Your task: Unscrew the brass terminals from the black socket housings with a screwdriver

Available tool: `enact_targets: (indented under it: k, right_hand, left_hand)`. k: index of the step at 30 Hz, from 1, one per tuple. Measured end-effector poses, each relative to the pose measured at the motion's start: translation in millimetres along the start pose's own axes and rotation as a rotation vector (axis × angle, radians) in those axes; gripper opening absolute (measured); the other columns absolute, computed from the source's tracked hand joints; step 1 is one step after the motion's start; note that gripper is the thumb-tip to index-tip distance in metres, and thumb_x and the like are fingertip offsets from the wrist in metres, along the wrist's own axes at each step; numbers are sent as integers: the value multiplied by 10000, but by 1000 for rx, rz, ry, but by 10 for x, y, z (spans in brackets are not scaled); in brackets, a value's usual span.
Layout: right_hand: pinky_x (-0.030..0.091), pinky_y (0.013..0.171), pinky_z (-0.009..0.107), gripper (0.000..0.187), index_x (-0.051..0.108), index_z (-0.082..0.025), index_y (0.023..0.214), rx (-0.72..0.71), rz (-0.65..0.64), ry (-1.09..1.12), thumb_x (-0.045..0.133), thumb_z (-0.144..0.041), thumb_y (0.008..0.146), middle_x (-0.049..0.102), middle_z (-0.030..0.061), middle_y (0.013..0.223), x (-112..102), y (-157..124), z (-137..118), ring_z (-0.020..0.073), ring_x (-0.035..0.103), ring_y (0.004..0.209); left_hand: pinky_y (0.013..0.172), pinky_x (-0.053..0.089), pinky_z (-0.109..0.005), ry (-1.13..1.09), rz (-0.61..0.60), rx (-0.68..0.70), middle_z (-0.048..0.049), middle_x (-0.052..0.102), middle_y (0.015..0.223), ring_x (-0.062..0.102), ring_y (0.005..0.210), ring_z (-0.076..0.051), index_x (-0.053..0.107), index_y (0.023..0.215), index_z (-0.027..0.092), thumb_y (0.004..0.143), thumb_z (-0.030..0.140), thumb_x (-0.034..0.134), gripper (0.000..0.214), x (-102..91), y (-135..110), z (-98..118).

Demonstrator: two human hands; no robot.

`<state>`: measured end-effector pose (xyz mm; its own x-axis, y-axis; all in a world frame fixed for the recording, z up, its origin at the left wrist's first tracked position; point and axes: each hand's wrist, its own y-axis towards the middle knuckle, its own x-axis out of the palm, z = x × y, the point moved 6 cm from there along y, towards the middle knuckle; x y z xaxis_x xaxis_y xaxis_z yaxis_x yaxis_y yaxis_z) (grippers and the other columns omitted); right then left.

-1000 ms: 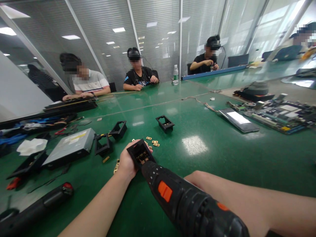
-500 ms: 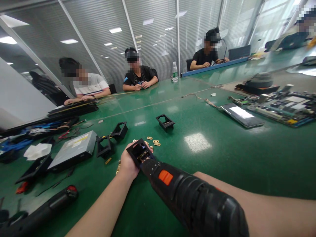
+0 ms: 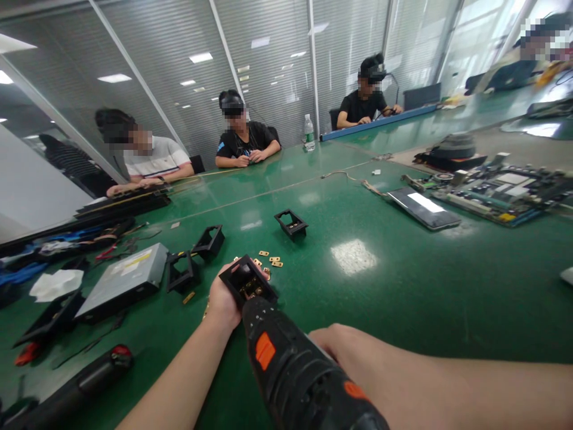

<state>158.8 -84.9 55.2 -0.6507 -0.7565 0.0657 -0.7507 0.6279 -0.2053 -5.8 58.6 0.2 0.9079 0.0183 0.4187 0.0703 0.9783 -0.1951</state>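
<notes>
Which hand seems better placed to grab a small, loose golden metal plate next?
Probably the left hand: though holding a black rectangular frame, it is beside the golden plates; the right hand, holding the black power drill, is farther away.

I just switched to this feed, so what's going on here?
The left hand holds a small black frame; the right hand holds a drill with its nose at the frame's opening. The drill hides its own tip. Small gold-coloured plates and similar black frames lie nearby on the green table.
</notes>
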Motion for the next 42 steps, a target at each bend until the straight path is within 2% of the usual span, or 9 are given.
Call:
enact_targets:
  k: [5, 10, 16, 20, 25, 28, 34, 38, 42]
  right_hand:
    - [327, 509, 188, 287, 484, -117, 703, -32, 0, 45, 722, -260, 630, 451, -28, 632, 30, 12, -36, 73, 381, 602]
    - [339, 531, 200, 397, 485, -125, 728, -17, 45, 37, 800, -271, 536, 452, -29, 648, -11, 6, 2, 88, 379, 633]
    - [369, 591, 231, 285, 430, -138, 629, -188, -7, -37, 672, -287, 655, 435, -16, 648, -18, 19, -29, 92, 394, 631]
    - [363, 590, 229, 243, 422, -139, 636, -281, -38, -53, 631, -258, 671, 425, -14, 654, -8, 26, -77, 91, 388, 631]
    - [339, 551, 200, 225, 444, -130, 668, -242, -69, 44, 657, -205, 675, 399, -22, 653, 7, 29, -53, 78, 353, 615]
    - [347, 556, 203, 256, 401, -137, 630, -285, -81, -7, 639, -211, 690, 386, -16, 657, 30, 17, -98, 77, 351, 614]
    - [321, 528, 203, 270, 402, -140, 618, -239, -70, -15, 635, -256, 690, 385, -14, 636, 34, 20, -126, 74, 333, 587]
    - [323, 535, 208, 323, 353, -150, 573, -243, -106, -36, 612, -288, 706, 350, -23, 593, 40, 13, -86, 75, 319, 584]
    - [326, 530, 223, 246, 453, -131, 652, -176, -43, -73, 635, -296, 654, 420, -8, 647, -3, 15, -42, 87, 359, 600]
  left_hand:
    - [605, 545, -384, -8, -1, -2, -110, 673, 668, 660, 626, -253, 662, 735, 118, 760, 317, 499, 259, -30, 24, -19]
    - [621, 542, -365, -11, -34, 25, -112, 683, 691, 665, 645, -245, 670, 761, 116, 758, 302, 504, 250, -68, 47, -35]
    - [626, 546, -388, -32, -36, -21, -121, 682, 686, 673, 668, -266, 675, 760, 118, 773, 310, 499, 261, -92, 56, -63]
    - [622, 551, -411, -54, -33, -31, -115, 685, 694, 674, 669, -275, 675, 760, 124, 774, 316, 507, 257, -106, 70, -71]
    - [566, 547, -410, -68, -15, -35, -110, 683, 688, 671, 633, -278, 670, 752, 129, 767, 326, 513, 252, -107, 70, -74]
    - [554, 545, -410, -66, -7, -32, -113, 680, 678, 668, 619, -277, 669, 745, 124, 763, 326, 514, 255, -106, 66, -76]
    - [559, 542, -406, -59, -23, -11, -117, 682, 691, 667, 627, -278, 672, 755, 115, 766, 333, 518, 267, -101, 63, -73]
    - [561, 538, -387, -78, -15, -15, -112, 683, 694, 667, 625, -266, 666, 753, 120, 771, 314, 512, 248, -96, 64, -64]
    - [572, 539, -387, -80, -8, -39, -114, 685, 692, 668, 635, -268, 667, 758, 123, 773, 321, 508, 254, -101, 66, -76]
